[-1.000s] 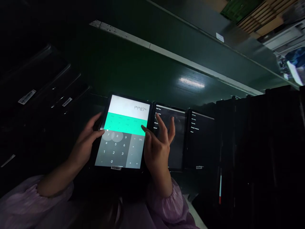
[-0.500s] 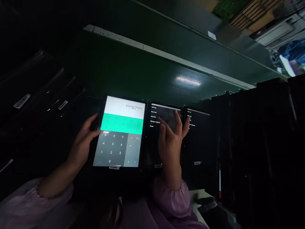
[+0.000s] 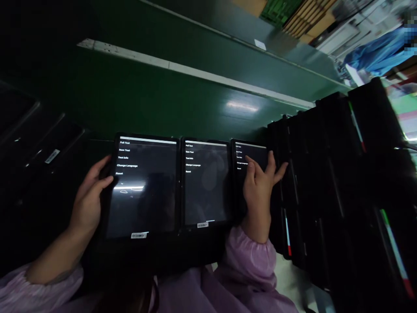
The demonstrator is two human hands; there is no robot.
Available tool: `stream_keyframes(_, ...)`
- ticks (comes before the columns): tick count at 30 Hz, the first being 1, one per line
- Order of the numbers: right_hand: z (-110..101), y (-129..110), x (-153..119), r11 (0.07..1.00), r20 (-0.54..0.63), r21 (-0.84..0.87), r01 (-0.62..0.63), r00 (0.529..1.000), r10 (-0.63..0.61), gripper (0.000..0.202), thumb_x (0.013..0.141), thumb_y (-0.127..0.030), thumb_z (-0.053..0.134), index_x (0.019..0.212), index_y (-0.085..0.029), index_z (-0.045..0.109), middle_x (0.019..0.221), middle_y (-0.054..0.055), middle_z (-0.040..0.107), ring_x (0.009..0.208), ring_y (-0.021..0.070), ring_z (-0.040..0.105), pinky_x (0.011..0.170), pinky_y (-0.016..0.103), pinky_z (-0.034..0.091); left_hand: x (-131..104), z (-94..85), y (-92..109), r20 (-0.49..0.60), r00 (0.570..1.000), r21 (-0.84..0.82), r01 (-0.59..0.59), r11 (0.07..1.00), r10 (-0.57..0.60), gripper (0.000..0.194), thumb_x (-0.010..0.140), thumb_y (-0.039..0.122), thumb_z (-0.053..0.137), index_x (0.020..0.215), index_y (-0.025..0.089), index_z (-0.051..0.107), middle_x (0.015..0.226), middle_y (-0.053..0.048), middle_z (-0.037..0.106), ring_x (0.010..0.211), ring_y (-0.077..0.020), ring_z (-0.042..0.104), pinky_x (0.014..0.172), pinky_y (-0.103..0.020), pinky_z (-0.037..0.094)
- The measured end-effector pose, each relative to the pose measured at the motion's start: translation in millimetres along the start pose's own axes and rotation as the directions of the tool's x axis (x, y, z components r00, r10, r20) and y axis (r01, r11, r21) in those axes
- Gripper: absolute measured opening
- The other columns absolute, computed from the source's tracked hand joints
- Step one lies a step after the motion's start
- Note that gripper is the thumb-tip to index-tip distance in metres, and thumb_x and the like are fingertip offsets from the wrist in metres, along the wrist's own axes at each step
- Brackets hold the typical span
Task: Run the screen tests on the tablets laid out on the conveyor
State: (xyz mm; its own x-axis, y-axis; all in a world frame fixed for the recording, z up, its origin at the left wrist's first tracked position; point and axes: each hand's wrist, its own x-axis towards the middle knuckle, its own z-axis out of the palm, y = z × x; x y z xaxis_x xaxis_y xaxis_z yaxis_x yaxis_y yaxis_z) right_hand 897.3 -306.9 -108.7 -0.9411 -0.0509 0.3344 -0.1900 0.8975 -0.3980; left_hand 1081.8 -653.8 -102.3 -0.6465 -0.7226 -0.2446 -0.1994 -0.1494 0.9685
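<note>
Green covers the broad surface in front of you, with a pale strip running slantwise across it and a light's reflection on its sheen. Beyond it, at the upper right of the room, you have a blue cloth and a green crate; nearer, black cases stand packed in rows to your right. Your 3 tablets lie side by side before you: the left tablet, the middle tablet and the right tablet, each showing a dark menu of 5 lines. Your left hand is partly open, thumb at the left tablet's left edge and fingers spread above it; you cannot tell whether it grips. Your right hand is open, holding nothing, index fingertip over the right tablet's menu, other fingers fanned towards the cases; whether it touches the glass is unclear.
</note>
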Motion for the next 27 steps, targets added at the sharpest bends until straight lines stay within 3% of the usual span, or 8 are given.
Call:
stream_keyframes(2, 2, 2, 0, 1.000, 0.009, 0.012, 0.004, 1.000, -0.004, 0.072, 0.104, -0.062, 0.025, 0.120, -0.017, 0.079, 0.166, 0.017, 0.038, 0.161, 0.0456, 0.006, 0.123, 0.076, 0.014, 6, 3.0, 1, -0.012, 1.000, -0.043, 0.000, 0.999, -0.001, 0.045, 0.084, 0.026, 0.073, 0.129, 0.024, 0.074, 0.145, 0.000, 0.065, 0.146, -0.0305, 0.048, 0.128, -0.042, 0.033)
stream_keyframes(8, -6, -4, -7, 0.995, -0.185, 0.097, -0.024, 0.982, 0.042, 0.070, 0.101, -0.068, 0.035, 0.116, -0.020, 0.082, 0.156, 0.015, 0.055, 0.156, 0.0450, 0.028, 0.125, 0.063, 0.025, 18, 13.4, 11, 0.026, 0.999, -0.088, -0.022, 0.996, 0.024, 0.043, 0.082, 0.025, 0.073, 0.125, 0.020, 0.072, 0.133, -0.004, 0.071, 0.131, -0.0288, 0.061, 0.118, -0.044, 0.043)
stream_keyframes(15, -16, -15, -11, 0.976, -0.126, 0.213, -0.048, 0.989, 0.076, 0.057, 0.105, -0.052, 0.036, 0.118, -0.017, 0.079, 0.155, 0.013, 0.056, 0.155, 0.0387, 0.035, 0.126, 0.065, 0.027, 27, 31.7, 21, -0.046, 0.998, -0.004, -0.039, 0.999, 0.039, 0.040, 0.078, 0.025, 0.079, 0.117, 0.019, 0.069, 0.121, -0.006, 0.073, 0.121, -0.0284, 0.064, 0.108, -0.042, 0.049)
stream_keyframes(22, -19, -23, -11, 0.960, -0.197, 0.280, 0.025, 0.980, 0.031, 0.048, 0.106, -0.045, 0.042, 0.109, -0.017, 0.082, 0.143, 0.013, 0.067, 0.148, 0.0322, 0.047, 0.124, 0.058, 0.035, 32, 27.0, 16, -0.069, 0.997, 0.011, -0.034, 0.999, 0.034, 0.039, 0.084, 0.030, 0.072, 0.120, 0.017, 0.070, 0.120, -0.006, 0.073, 0.121, -0.0297, 0.063, 0.114, -0.045, 0.043)
stream_keyframes(27, -16, -24, -13, 0.946, -0.172, 0.322, 0.029, 0.985, 0.028, 0.045, 0.106, -0.043, 0.046, 0.103, -0.018, 0.083, 0.138, 0.011, 0.071, 0.145, 0.0319, 0.050, 0.121, 0.057, 0.040, 32, 26.0, 15, -0.078, 0.996, 0.007, -0.038, 0.999, 0.039, 0.041, 0.084, 0.029, 0.069, 0.123, 0.015, 0.070, 0.123, -0.006, 0.073, 0.124, -0.0298, 0.062, 0.117, -0.044, 0.041)
